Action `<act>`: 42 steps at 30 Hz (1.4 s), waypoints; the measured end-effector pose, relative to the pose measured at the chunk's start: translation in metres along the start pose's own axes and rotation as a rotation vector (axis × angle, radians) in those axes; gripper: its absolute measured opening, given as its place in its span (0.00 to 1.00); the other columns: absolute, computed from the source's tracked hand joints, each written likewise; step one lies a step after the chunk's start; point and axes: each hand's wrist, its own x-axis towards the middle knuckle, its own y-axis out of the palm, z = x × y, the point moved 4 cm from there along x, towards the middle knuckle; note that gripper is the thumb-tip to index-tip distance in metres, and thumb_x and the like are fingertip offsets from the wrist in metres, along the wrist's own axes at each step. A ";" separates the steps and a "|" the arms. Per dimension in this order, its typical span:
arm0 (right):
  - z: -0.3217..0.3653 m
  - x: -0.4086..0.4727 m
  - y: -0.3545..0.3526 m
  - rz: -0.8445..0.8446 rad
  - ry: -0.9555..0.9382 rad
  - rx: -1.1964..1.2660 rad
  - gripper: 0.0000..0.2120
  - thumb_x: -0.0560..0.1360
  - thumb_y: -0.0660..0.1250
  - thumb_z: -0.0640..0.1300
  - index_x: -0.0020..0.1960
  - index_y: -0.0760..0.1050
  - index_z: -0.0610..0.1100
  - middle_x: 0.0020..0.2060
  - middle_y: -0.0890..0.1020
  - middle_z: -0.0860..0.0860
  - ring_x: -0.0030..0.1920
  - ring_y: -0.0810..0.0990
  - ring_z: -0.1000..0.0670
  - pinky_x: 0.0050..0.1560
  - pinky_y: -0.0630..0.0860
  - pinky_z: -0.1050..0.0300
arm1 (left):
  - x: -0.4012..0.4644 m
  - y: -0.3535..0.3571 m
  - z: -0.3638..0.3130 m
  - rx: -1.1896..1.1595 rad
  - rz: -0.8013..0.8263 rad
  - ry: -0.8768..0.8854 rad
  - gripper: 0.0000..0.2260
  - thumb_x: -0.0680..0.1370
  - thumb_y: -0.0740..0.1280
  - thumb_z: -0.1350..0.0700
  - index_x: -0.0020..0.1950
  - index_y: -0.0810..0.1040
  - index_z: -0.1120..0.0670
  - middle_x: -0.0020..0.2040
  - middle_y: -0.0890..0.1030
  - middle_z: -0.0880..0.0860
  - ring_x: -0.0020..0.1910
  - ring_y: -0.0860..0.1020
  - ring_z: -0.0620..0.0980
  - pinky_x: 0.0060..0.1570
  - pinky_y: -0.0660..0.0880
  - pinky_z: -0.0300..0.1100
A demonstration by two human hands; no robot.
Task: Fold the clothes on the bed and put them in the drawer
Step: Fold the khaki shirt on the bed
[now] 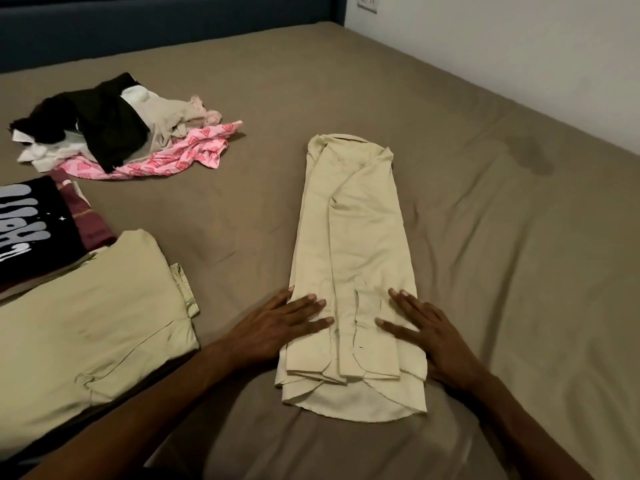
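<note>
Two bare forearms came in from 6 o'clock, nearest the camera. Left hand [277, 329] lay flat, fingers straight and spread, pressing the near left edge of the cream shirt [353, 271]; right hand [424, 336] did the same on the near right edge. Neither grasped anything, both released and palm-down. Shirt was folded into a long narrow strip, sleeves tucked in, hem toward 6 o'clock, collar toward 12, lying at frame centre on the brown bed sheet [502, 271]. At 9 o'clock, a folded khaki garment [90, 327] lay flat, well apart from the shirt. Just beyond it, toward 10 o'clock, a folded black printed tee [31, 223] sat over a maroon item [91, 216], partly cut by the frame edge. Farther out at 11 o'clock, an unfolded pile of clothes [114, 133]: black, white, beige and a pink patterned piece at its near side. Dark stain on the sheet at 2 o'clock. Blue headboard [166, 26] ran along 12, white wall [519, 46] at 1 to 2 o'clock. Drawer not in view.
</note>
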 end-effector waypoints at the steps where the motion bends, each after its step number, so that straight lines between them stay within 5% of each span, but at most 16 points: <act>1: 0.002 0.009 0.000 0.003 -0.049 0.072 0.27 0.81 0.59 0.65 0.78 0.67 0.60 0.83 0.55 0.50 0.83 0.52 0.45 0.77 0.57 0.49 | 0.001 -0.002 -0.002 0.008 -0.058 0.016 0.28 0.85 0.55 0.47 0.84 0.48 0.41 0.83 0.56 0.48 0.82 0.56 0.49 0.77 0.50 0.55; 4: -0.013 0.045 -0.019 -0.099 -0.105 0.365 0.15 0.82 0.65 0.49 0.65 0.82 0.47 0.77 0.71 0.49 0.80 0.64 0.43 0.74 0.64 0.49 | 0.015 -0.020 0.011 -0.263 -0.161 0.023 0.25 0.84 0.55 0.45 0.82 0.58 0.40 0.74 0.73 0.43 0.69 0.73 0.44 0.64 0.65 0.50; 6: -0.038 0.071 -0.042 -0.127 0.136 0.717 0.12 0.79 0.68 0.46 0.52 0.84 0.38 0.58 0.84 0.47 0.60 0.81 0.49 0.59 0.75 0.50 | 0.038 -0.042 0.030 -0.658 -0.247 -0.025 0.19 0.84 0.60 0.45 0.74 0.73 0.45 0.62 0.82 0.44 0.58 0.80 0.41 0.57 0.73 0.49; 8: -0.064 0.111 -0.062 -0.195 0.436 0.972 0.13 0.77 0.69 0.48 0.40 0.81 0.39 0.39 0.84 0.47 0.41 0.79 0.50 0.43 0.76 0.46 | 0.069 -0.069 0.065 -1.035 -0.391 -0.252 0.11 0.84 0.62 0.51 0.58 0.82 0.53 0.54 0.85 0.47 0.53 0.81 0.39 0.52 0.77 0.47; 10: -0.087 0.150 -0.069 -0.244 0.659 1.170 0.07 0.81 0.69 0.44 0.50 0.84 0.44 0.45 0.88 0.45 0.48 0.84 0.43 0.52 0.80 0.42 | 0.105 -0.087 0.103 -1.323 -0.403 -0.499 0.07 0.84 0.65 0.56 0.56 0.82 0.52 0.52 0.84 0.45 0.51 0.81 0.34 0.53 0.77 0.40; 13: -0.101 0.177 -0.059 -0.130 0.880 1.450 0.13 0.78 0.72 0.45 0.61 0.82 0.41 0.57 0.86 0.41 0.52 0.87 0.45 0.56 0.80 0.49 | 0.136 -0.075 0.143 -1.562 -0.316 -0.830 0.19 0.77 0.74 0.45 0.59 0.84 0.60 0.54 0.87 0.54 0.55 0.85 0.51 0.57 0.80 0.48; 17: -0.111 0.169 -0.041 -0.050 1.002 1.655 0.20 0.77 0.73 0.44 0.67 0.79 0.38 0.61 0.84 0.40 0.60 0.84 0.41 0.64 0.77 0.44 | 0.120 -0.015 0.160 -1.495 -0.199 -1.063 0.20 0.70 0.80 0.44 0.50 0.85 0.59 0.46 0.86 0.52 0.44 0.84 0.51 0.44 0.77 0.43; 19: -0.113 0.162 -0.035 -0.089 1.013 1.708 0.20 0.78 0.72 0.43 0.68 0.78 0.38 0.62 0.83 0.39 0.61 0.84 0.40 0.65 0.76 0.43 | 0.118 -0.001 0.161 -1.473 -0.227 -1.021 0.13 0.75 0.77 0.52 0.52 0.86 0.60 0.48 0.87 0.52 0.45 0.85 0.51 0.49 0.81 0.47; 25: -0.105 0.154 -0.011 -0.150 1.058 1.743 0.18 0.80 0.69 0.46 0.66 0.78 0.36 0.62 0.83 0.38 0.64 0.81 0.38 0.70 0.73 0.40 | 0.110 0.005 0.143 -1.520 -0.179 -1.120 0.09 0.85 0.63 0.58 0.52 0.80 0.61 0.27 0.79 0.45 0.22 0.74 0.39 0.24 0.69 0.31; 29: -0.100 0.142 0.004 -0.183 1.051 1.569 0.17 0.80 0.69 0.41 0.65 0.76 0.32 0.58 0.84 0.37 0.58 0.85 0.37 0.66 0.77 0.38 | 0.090 0.024 0.132 -1.524 -0.228 -1.148 0.13 0.84 0.65 0.57 0.57 0.80 0.68 0.41 0.85 0.55 0.36 0.81 0.50 0.36 0.74 0.39; 32: -0.093 0.132 0.012 -0.198 1.074 1.472 0.17 0.81 0.69 0.40 0.66 0.76 0.32 0.56 0.85 0.37 0.56 0.85 0.37 0.62 0.79 0.36 | 0.078 0.021 0.119 -1.463 -0.271 -1.109 0.13 0.80 0.68 0.53 0.54 0.83 0.63 0.50 0.86 0.58 0.49 0.84 0.59 0.46 0.79 0.48; 42: -0.001 0.048 0.029 -0.214 1.093 1.520 0.15 0.80 0.69 0.38 0.64 0.77 0.32 0.57 0.85 0.37 0.59 0.84 0.38 0.68 0.75 0.37 | -0.013 0.017 0.033 -1.414 -0.283 -1.035 0.08 0.83 0.65 0.58 0.52 0.85 0.52 0.49 0.87 0.47 0.50 0.85 0.47 0.54 0.77 0.45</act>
